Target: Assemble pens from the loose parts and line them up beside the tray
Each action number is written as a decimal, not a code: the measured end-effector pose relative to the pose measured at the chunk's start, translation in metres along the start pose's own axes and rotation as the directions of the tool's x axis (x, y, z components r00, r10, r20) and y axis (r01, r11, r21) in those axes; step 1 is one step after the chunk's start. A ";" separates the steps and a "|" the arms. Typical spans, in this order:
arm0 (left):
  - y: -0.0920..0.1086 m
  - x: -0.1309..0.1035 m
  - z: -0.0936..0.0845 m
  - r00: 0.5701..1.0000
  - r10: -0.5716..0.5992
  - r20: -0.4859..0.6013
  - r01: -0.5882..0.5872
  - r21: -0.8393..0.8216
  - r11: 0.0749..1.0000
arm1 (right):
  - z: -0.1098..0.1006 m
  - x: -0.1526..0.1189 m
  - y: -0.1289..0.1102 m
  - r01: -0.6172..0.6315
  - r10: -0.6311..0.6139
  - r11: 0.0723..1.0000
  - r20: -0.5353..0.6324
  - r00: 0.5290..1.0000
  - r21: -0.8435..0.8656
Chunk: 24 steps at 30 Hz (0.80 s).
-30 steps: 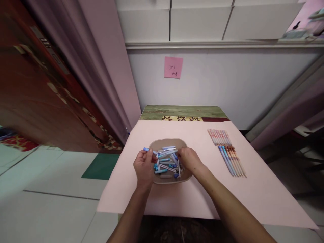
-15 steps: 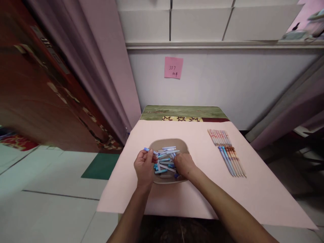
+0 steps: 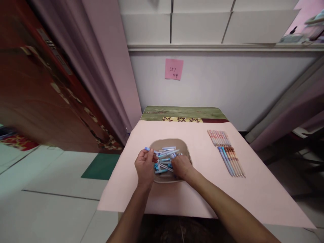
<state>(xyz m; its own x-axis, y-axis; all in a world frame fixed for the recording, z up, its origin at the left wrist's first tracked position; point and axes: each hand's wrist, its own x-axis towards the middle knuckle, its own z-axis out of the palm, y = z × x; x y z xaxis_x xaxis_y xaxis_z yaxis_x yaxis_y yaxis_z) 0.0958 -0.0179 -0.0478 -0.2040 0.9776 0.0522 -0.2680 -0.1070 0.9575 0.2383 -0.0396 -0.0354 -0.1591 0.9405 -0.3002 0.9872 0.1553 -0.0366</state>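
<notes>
A beige bin [image 3: 186, 148] holds several blue, teal and white pens [image 3: 164, 160]. At its left rim my left hand [image 3: 145, 164] pinches a blue pen [image 3: 147, 149], whose blue end sticks out past the fingers. My right hand [image 3: 181, 166] reaches down into the right side of the bin; its fingers are bent among the pens, and their tips are hidden. To the right, two rows of pens lie side by side: an upper row with pinkish and pale barrels [image 3: 219, 138], and a lower row of blue pens [image 3: 226, 162] beside brown-topped ones [image 3: 235, 162].
The bin and rows rest on a pink sheet [image 3: 202, 199] over a green-patterned table [image 3: 187, 110]. Behind stands a white wall with a pink note [image 3: 173, 69]. A purple curtain [image 3: 101, 60] and a red-brown door [image 3: 37, 94] are at the left.
My right hand has shifted slightly left and deeper among the pens in the bin. My left hand still pinches the blue pen, nearly unmoved. The view has tilted slightly.
</notes>
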 end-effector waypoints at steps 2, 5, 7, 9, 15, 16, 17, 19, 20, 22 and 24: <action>0.003 0.000 0.000 1.000 -0.015 -0.008 0.015 -0.002 1.000 | -0.004 -0.004 0.008 -0.020 0.022 0.999 -0.034 0.999 0.037; 0.010 -0.003 0.002 0.999 -0.037 -0.009 0.037 -0.014 0.999 | -0.007 -0.012 0.024 0.026 -0.005 0.964 -0.079 0.997 0.263; 0.013 -0.009 0.007 0.998 -0.056 0.018 0.056 -0.019 0.998 | -0.006 -0.016 0.032 0.100 -0.048 0.760 -0.098 0.994 0.642; 0.013 -0.015 0.013 0.994 -0.094 0.058 0.095 -0.025 0.995 | -0.002 -0.017 0.035 0.140 -0.081 0.408 -0.117 0.990 0.902; 0.001 -0.016 0.018 0.985 -0.155 0.069 0.158 -0.030 0.987 | 0.012 -0.012 0.033 0.208 0.133 0.157 -0.229 0.964 0.966; 0.000 -0.012 0.016 0.989 -0.138 0.051 0.139 -0.028 0.990 | 0.013 -0.011 0.034 0.198 0.178 0.208 -0.237 0.955 0.958; 0.000 -0.008 0.014 0.993 -0.116 0.036 0.117 -0.024 0.993 | 0.014 -0.011 0.035 0.181 0.214 0.273 -0.243 0.946 0.945; 0.001 -0.001 0.010 0.998 -0.061 0.019 0.061 -0.001 0.998 | 0.015 -0.011 0.037 0.136 0.266 0.438 -0.273 0.925 0.888; 0.001 0.001 0.009 0.999 -0.037 0.019 0.036 0.015 0.999 | 0.014 -0.012 0.039 0.115 0.273 0.527 -0.296 0.915 0.842; 0.001 0.003 0.008 1.000 -0.006 0.021 0.005 0.045 0.999 | 0.011 -0.016 0.042 0.082 0.267 0.681 -0.351 0.898 0.728; 0.001 0.003 0.007 1.000 -0.001 0.025 -0.001 0.060 0.998 | 0.005 -0.020 0.044 0.044 0.254 0.790 -0.393 0.884 0.612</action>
<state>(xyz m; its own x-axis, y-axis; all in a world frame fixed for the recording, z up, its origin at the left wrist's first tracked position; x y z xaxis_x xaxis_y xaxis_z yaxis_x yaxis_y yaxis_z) 0.1017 -0.0140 -0.0449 -0.1805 0.9819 0.0584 -0.2106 -0.0965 0.9728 0.2853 -0.0533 -0.0353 0.1057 0.9894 0.0997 0.7802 -0.0204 -0.6252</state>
